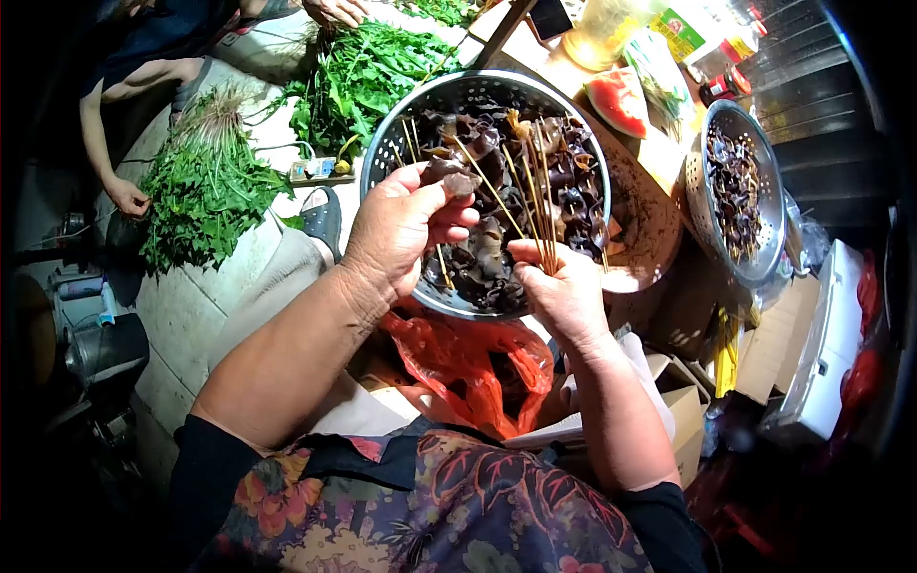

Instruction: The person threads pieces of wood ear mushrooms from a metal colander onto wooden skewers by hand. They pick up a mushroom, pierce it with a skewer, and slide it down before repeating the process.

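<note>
Head view shows us holding 1 dark mushroom piece in our left hand, up over the left edge of the big metal colander. The colander is full of more mushrooms. Our thumb and fingers are pinched tight on the piece. We think it is light, soft, wet and slippery, so its thick middle is the best place to hold. Our right hand is closed around a bunch of thin wooden sticks, which point up over the near edge. They look stiff but easy to snap. Both our arms reach forward with wrists bent inward.
</note>
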Available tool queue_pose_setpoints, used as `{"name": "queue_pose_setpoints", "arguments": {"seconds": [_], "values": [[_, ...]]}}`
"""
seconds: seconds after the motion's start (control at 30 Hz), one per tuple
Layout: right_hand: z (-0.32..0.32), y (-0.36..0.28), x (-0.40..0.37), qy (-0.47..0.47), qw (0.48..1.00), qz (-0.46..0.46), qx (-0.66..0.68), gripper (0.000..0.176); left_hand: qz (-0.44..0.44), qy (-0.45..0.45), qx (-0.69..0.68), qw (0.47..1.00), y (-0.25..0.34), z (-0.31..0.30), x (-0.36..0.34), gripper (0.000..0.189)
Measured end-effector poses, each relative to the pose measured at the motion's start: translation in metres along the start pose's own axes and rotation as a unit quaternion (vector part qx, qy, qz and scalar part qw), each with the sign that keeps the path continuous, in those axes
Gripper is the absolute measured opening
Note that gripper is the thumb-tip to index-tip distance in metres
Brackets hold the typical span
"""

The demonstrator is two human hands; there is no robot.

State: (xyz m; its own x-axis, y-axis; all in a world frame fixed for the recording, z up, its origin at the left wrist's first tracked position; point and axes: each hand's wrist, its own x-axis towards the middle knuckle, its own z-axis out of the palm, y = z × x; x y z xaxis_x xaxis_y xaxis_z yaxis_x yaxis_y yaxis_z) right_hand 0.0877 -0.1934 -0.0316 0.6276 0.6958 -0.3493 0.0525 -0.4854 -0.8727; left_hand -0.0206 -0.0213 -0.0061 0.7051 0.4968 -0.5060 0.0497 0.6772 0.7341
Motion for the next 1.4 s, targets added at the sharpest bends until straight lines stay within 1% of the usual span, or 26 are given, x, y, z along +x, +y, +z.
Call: {"name": "queue_pose_setpoints", "arguments": {"seconds": [0.03, 0.1, 0.13, 0.17, 0.23, 0.3, 0.37, 0.43, 0.5, 0.53, 0.57, 0.6, 0.67, 0.7, 0.73, 0.83, 0.87, 0.9, 1.0, 1.03, 1.1, 1.17, 1.23, 1.27, 1.33, 1.4], "values": [[-0.001, -0.001, 0.002, -0.002, 1.0, -0.003, -0.002, 0.023, 0.011, 0.003, 0.012, 1.0, 0.003, 0.001, -0.001, 0.015], [-0.001, -0.004, 0.005, 0.036, 0.994, -0.006, -0.105, 0.022, 0.01, 0.014, 0.021, 1.0, 0.006, 0.001, -0.002, 0.016], [0.0, -0.001, 0.007, 0.056, 0.99, -0.034, -0.126, 0.023, 0.021, 0.003, 0.013, 1.0, 0.006, 0.0, -0.001, 0.017], [0.0, -0.002, 0.008, 0.056, 0.99, -0.036, -0.126, 0.023, 0.032, -0.007, 0.006, 0.999, 0.007, -0.001, -0.002, 0.018], [0.002, -0.009, 0.01, 0.086, 0.941, -0.062, -0.32, 0.026, 0.042, 0.002, 0.012, 0.999, 0.008, 0.001, -0.002, 0.018], [0.007, -0.003, 0.015, 0.105, 0.932, -0.068, -0.34, 0.024, 0.043, -0.008, 0.033, 0.999, 0.009, 0.001, -0.001, 0.016], [0.007, 0.005, 0.017, 0.1, 0.906, -0.07, -0.406, 0.02, 0.041, -0.001, 0.042, 0.998, 0.011, 0.0, 0.001, 0.015], [0.005, 0.013, 0.021, 0.106, 0.902, -0.083, -0.41, 0.017, 0.06, 0.008, 0.096, 0.994, 0.012, -0.001, 0.001, 0.013], [0.002, 0.016, 0.022, 0.123, 0.903, -0.103, -0.399, 0.014, 0.075, 0.006, 0.085, 0.994, 0.011, -0.002, 0.002, 0.012], [-0.001, 0.013, 0.02, 0.126, 0.923, -0.115, -0.346, 0.01, 0.066, 0.018, 0.067, 0.995, 0.012, -0.001, 0.003, 0.012], [-0.004, 0.007, 0.017, 0.125, 0.927, -0.143, -0.324, 0.01, 0.056, 0.03, 0.048, 0.997, 0.012, -0.001, 0.003, 0.011], [-0.007, 0.002, 0.014, 0.091, 0.954, -0.125, -0.255, 0.01, 0.058, 0.025, 0.04, 0.997, 0.01, -0.005, 0.007, 0.011], [-0.01, -0.005, 0.005, 0.009, 0.991, -0.089, -0.104, 0.011, 0.071, 0.03, 0.036, 0.996, 0.009, -0.007, 0.012, 0.011], [-0.011, -0.007, 0.0, -0.039, 0.996, -0.072, -0.023, 0.011, 0.083, 0.035, 0.032, 0.995, 0.009, -0.007, 0.014, 0.011], [-0.009, -0.009, -0.006, -0.058, 0.995, -0.077, 0.015, 0.01, 0.083, 0.044, 0.039, 0.995, 0.01, -0.007, 0.016, 0.013], [-0.007, -0.019, -0.021, -0.091, 0.988, -0.106, 0.071, 0.015, 0.091, 0.048, 0.035, 0.994, 0.01, -0.006, 0.021, 0.013], [-0.006, -0.014, -0.021, -0.098, 0.984, -0.076, 0.126, 0.016, 0.086, 0.053, 0.04, 0.994, 0.012, -0.003, 0.02, 0.009], [-0.006, -0.016, -0.021, -0.096, 0.984, -0.074, 0.127, 0.016, 0.084, 0.052, 0.041, 0.994, 0.011, -0.002, 0.02, 0.009], [-0.011, -0.028, -0.018, -0.114, 0.98, 0.058, 0.151, 0.018, 0.08, 0.035, 0.036, 0.995, 0.014, 0.002, 0.018, 0.008], [-0.012, -0.03, -0.019, -0.114, 0.98, 0.058, 0.152, 0.018, 0.08, 0.036, 0.037, 0.995, 0.017, 0.003, 0.017, 0.008], [-0.014, -0.034, -0.019, -0.12, 0.964, 0.128, 0.201, 0.018, 0.068, 0.039, 0.056, 0.995, 0.023, 0.002, 0.017, 0.009], [-0.016, -0.041, -0.022, -0.122, 0.958, 0.134, 0.222, 0.018, 0.066, 0.037, 0.074, 0.994, 0.025, 0.0, 0.02, 0.01], [-0.016, -0.041, -0.024, -0.122, 0.952, 0.139, 0.243, 0.018, 0.127, 0.044, -0.01, 0.991, 0.023, 0.003, 0.023, 0.011], [-0.016, -0.04, -0.025, -0.122, 0.948, 0.138, 0.26, 0.017, 0.132, 0.056, 0.026, 0.989, 0.026, 0.001, 0.021, 0.012], [-0.016, -0.036, -0.025, -0.113, 0.936, 0.145, 0.299, 0.017, 0.131, 0.065, 0.034, 0.989, 0.029, -0.004, 0.023, 0.013], [-0.017, -0.037, -0.025, -0.11, 0.94, 0.14, 0.292, 0.016, 0.125, 0.076, 0.052, 0.988, 0.032, -0.007, 0.022, 0.016]]}}
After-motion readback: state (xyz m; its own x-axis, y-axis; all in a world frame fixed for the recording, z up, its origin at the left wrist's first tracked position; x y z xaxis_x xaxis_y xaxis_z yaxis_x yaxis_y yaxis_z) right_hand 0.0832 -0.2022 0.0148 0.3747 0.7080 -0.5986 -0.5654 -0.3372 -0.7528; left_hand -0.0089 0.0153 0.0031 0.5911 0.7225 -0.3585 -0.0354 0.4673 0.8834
